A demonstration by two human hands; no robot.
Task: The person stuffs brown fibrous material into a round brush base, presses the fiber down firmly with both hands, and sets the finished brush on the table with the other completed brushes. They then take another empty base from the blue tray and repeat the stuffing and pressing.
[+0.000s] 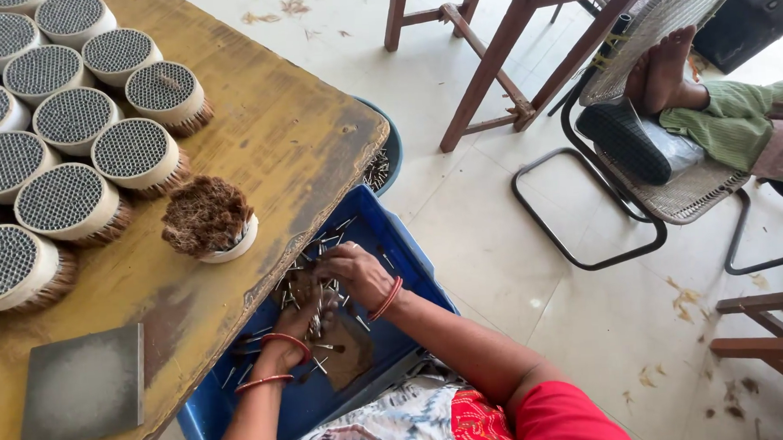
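A blue plastic crate [390, 238] sits on my lap beside the wooden table [273, 137]; several loose metal nails [348, 224] lie in it on a brown board [349, 349]. My left hand [303, 321] reaches into the crate and closes on a bunch of nails. My right hand [350, 270] rests just above it, fingers curled over the same pile of nails. Red bangles ring both wrists. On the table edge a round brush head [208, 219] lies with its brown bristles up.
Many round white brush heads [65, 195] with dotted faces are stacked on the table's left. A grey square block [82, 387] lies near the front. To the right, another person's bare feet [662, 72] rest on a metal chair [662, 173]; wooden stool legs [490, 62] stand on the tiled floor.
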